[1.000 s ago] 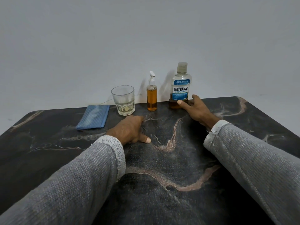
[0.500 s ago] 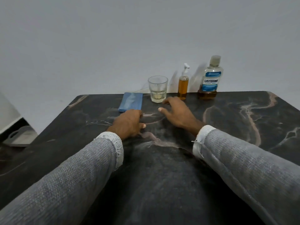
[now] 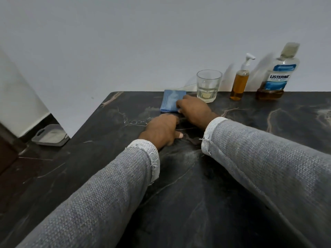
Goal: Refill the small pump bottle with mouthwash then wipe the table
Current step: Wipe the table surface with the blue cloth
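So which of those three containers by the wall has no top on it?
The drinking glass, the left one next to the blue cloth. It is open-mouthed, while the small pump bottle wears its pump and the mouthwash bottle its cap.

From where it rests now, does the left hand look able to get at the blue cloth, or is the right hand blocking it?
Probably yes. The left hand lies on the table just short of the folded blue cloth. The right hand covers only the cloth's right edge, so its near-left part stays open.

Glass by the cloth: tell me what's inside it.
The glass holds a shallow layer of clear liquid at the bottom; the rest is empty. A pale round spot shows at its base, but what it is cannot be told.
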Demonstrator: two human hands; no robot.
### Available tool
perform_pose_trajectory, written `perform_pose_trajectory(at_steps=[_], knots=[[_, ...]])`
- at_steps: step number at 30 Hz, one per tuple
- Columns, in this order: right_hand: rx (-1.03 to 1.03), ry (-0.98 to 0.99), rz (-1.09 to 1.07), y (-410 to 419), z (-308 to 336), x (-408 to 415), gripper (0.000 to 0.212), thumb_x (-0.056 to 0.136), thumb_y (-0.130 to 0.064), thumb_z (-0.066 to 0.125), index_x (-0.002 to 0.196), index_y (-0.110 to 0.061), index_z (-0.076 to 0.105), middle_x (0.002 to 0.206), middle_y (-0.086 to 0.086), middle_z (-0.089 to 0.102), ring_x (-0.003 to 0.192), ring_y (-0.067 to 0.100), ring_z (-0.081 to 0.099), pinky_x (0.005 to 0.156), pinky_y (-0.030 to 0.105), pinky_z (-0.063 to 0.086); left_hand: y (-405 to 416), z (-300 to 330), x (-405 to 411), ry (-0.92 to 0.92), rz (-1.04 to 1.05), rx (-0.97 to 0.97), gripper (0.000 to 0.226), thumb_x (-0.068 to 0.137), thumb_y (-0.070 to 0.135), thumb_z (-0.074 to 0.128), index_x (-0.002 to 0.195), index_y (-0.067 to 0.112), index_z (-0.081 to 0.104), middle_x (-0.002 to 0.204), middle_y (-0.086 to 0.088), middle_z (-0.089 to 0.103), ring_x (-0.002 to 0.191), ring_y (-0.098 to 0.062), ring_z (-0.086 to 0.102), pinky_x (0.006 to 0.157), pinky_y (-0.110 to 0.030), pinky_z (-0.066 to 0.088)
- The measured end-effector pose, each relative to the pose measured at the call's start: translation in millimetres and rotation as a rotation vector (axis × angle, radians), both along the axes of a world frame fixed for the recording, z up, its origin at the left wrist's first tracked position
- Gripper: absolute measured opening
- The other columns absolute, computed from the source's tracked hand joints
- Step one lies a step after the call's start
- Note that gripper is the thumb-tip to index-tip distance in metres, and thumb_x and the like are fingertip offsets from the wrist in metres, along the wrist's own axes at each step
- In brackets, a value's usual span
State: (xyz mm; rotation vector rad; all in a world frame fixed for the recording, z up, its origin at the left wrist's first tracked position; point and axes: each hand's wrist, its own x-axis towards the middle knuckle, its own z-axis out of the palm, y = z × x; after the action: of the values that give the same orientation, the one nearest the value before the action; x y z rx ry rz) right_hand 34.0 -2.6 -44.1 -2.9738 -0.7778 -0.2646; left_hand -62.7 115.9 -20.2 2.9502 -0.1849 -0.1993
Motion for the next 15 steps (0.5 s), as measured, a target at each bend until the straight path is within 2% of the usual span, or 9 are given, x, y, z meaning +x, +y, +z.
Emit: perform_pose_trajectory(at_steps=[5,8,12,15], knots=[[-0.267,-0.150,0.063,7.7,4.1,-1.9,0.028,0.095,-0.012,0.052,0.122,-0.004,0.051,0.121,0.015,0.052,0.108,0.037,0.056,0.077,0.044,0.047,1.8,-2.8,0.7,-0.016,-0.012,0.005,0.048,0.090,0.038,0.063,0.133,0.019,0.053,0.131,-0.006,0.056,0.118,-0.026,0.054,0.100,-0.044,0.046],[-0.381,-0.174,0.072,13.2,6.2,-2.3,0.031,0.096,-0.011,0.049,0.126,-0.001,0.048,0.122,0.016,0.051,0.106,0.037,0.059,0.069,0.043,0.046,1.6,-2.9,1.3,-0.012,-0.005,0.015,0.051,0.090,0.039,0.062,0.136,0.021,0.050,0.134,-0.006,0.054,0.120,-0.026,0.053,0.100,-0.044,0.046],[-0.450,-0.147,0.103,15.0,14.0,0.2,0.034,0.097,-0.011,0.047,0.129,0.002,0.046,0.124,0.019,0.050,0.104,0.039,0.060,0.075,0.045,0.050,0.7,-3.6,-0.1,-0.013,0.005,0.012,0.051,0.091,0.039,0.061,0.137,0.022,0.049,0.134,-0.006,0.054,0.121,-0.027,0.052,0.100,-0.044,0.046],[-0.373,-0.111,0.125,4.9,22.7,-0.1,0.030,0.099,-0.015,0.044,0.124,0.002,0.048,0.123,0.020,0.053,0.105,0.038,0.059,0.079,0.044,0.048,0.4,-4.5,-2.0,-0.001,0.014,-0.004,0.048,0.092,0.037,0.061,0.135,0.021,0.051,0.130,-0.007,0.058,0.117,-0.027,0.055,0.098,-0.043,0.046]])
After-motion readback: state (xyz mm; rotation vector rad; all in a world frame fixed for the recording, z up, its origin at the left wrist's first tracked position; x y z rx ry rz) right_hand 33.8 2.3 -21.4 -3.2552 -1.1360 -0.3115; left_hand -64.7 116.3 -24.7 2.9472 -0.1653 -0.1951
